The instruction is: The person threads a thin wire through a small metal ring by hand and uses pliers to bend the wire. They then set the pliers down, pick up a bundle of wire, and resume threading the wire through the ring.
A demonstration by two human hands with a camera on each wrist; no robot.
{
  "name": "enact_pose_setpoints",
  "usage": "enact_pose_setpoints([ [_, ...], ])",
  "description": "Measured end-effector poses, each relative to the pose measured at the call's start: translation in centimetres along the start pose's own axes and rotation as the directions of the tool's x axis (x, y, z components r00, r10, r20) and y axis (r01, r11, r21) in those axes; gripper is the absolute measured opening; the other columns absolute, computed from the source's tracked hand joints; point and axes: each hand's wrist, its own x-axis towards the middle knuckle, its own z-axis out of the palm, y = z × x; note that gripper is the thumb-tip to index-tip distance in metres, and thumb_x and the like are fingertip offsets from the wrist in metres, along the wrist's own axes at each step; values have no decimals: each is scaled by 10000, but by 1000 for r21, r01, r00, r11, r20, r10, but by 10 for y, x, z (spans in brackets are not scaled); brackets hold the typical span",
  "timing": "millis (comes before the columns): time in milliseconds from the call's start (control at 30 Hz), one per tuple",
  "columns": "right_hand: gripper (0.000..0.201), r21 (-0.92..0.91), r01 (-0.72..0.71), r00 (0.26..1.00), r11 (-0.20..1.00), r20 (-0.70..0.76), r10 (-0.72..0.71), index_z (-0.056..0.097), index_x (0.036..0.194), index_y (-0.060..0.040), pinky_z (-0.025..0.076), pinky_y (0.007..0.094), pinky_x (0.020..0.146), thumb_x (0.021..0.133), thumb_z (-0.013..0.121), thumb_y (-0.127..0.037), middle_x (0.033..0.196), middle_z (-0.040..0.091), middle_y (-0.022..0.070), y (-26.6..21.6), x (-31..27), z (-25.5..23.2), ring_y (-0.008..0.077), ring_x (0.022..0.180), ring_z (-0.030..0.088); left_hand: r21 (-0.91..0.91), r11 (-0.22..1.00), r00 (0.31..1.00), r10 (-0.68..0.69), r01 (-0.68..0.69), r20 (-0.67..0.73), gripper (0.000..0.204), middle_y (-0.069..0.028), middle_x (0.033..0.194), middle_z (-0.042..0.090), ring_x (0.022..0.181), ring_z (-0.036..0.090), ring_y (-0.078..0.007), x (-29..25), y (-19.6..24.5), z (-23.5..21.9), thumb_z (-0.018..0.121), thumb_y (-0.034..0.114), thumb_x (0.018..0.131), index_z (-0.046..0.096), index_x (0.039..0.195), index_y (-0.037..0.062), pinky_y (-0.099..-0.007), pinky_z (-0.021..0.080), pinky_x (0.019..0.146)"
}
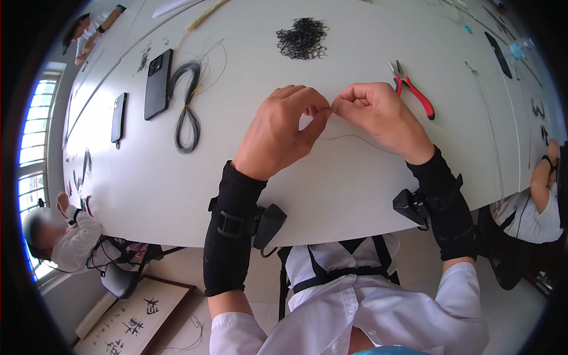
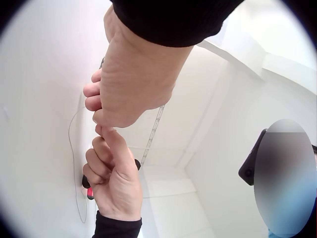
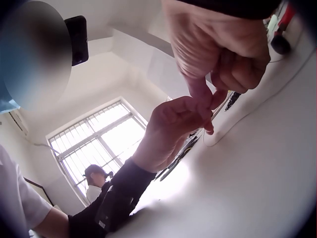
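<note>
Above the white table my two hands meet fingertip to fingertip. My left hand pinches a thin wire between thumb and forefinger, and my right hand pinches the same wire beside it. The wire trails in a loose curve toward my right wrist; in the left wrist view the wire hangs down along the table, below the left hand and right hand. In the right wrist view the right hand and left hand touch at the tips.
Red-handled pliers lie just right of my right hand. A pile of small dark rings sits ahead. A coiled bundle of dark wire and two phones lie left. Other people sit at the table's left and right edges.
</note>
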Motion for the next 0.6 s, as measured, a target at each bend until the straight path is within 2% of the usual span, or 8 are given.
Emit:
enact_pose_setpoints([
  [100, 246, 114, -62, 998, 992, 4, 61, 718, 974, 31, 443, 208, 651, 957, 663, -209, 767, 648, -8, -12, -3, -2, 49, 700, 545, -67, 998, 996, 3, -9, -88, 81, -101, 869, 709, 812, 680, -225, 3, 5, 1, 718, -6, 850, 690, 925, 0, -332, 534, 761],
  [133, 249, 146, -90, 996, 985, 12, 90, 721, 977, 30, 454, 207, 680, 956, 661, -211, 795, 660, -6, -16, -4, -3, 52, 730, 559, -81, 997, 996, 2, -10, -88, 89, -103, 851, 700, 808, 678, -229, 3, 4, 1, 718, 9, 854, 686, 937, 0, -333, 531, 719],
  [233, 238, 139, -93, 995, 986, 41, 88, 716, 1003, -39, 236, 176, 492, 971, 652, -266, 709, 527, -103, -12, -3, -5, -30, 561, 348, -128, 991, 997, -35, 25, -76, 105, -108, 818, 687, 792, 677, -231, 3, 2, 1, 717, 40, 865, 681, 953, -4, -332, 523, 629],
  [300, 248, 168, -114, 993, 979, 41, 109, 724, 981, -3, 377, 201, 623, 959, 658, -241, 779, 612, -40, -16, -5, -6, 20, 683, 483, -165, 982, 994, -103, 94, -47, 94, -109, 821, 698, 777, 683, -221, 2, 3, 1, 716, 47, 867, 687, 936, -10, -325, 522, 615],
  [333, 253, 182, -124, 992, 975, 40, 118, 728, 971, 15, 448, 214, 688, 953, 661, -229, 814, 654, -9, -17, -5, -6, 45, 744, 550, -173, 981, 994, -95, 83, -62, 91, -109, 817, 702, 768, 684, -217, 2, 3, 2, 716, 50, 867, 690, 928, -12, -321, 522, 617],
  [433, 247, 178, -93, 995, 980, 42, 87, 729, 968, 10, 437, 209, 675, 950, 666, -228, 795, 639, -17, -15, -5, -7, 43, 727, 538, -198, 977, 992, -94, 76, -81, 91, -107, 805, 711, 751, 686, -206, 2, 0, 5, 715, 59, 868, 697, 912, -19, -311, 523, 623],
  [533, 240, 122, -63, 998, 991, 37, 59, 714, 995, -40, 227, 180, 480, 959, 669, -274, 686, 493, -116, -12, -5, -5, -26, 546, 332, -228, 965, 988, -144, 130, -46, 101, -106, 800, 719, 760, 691, -196, 1, 2, 3, 710, 71, 873, 701, 913, -22, -304, 523, 627],
  [600, 244, 109, -66, 997, 992, 40, 62, 714, 995, -39, 230, 181, 478, 958, 673, -276, 687, 500, -115, -14, -5, -6, -27, 549, 336, -247, 953, 983, -184, 177, -8, 105, -107, 801, 725, 771, 696, -194, 1, 3, 0, 706, 77, 878, 703, 912, -22, -305, 524, 631],
])
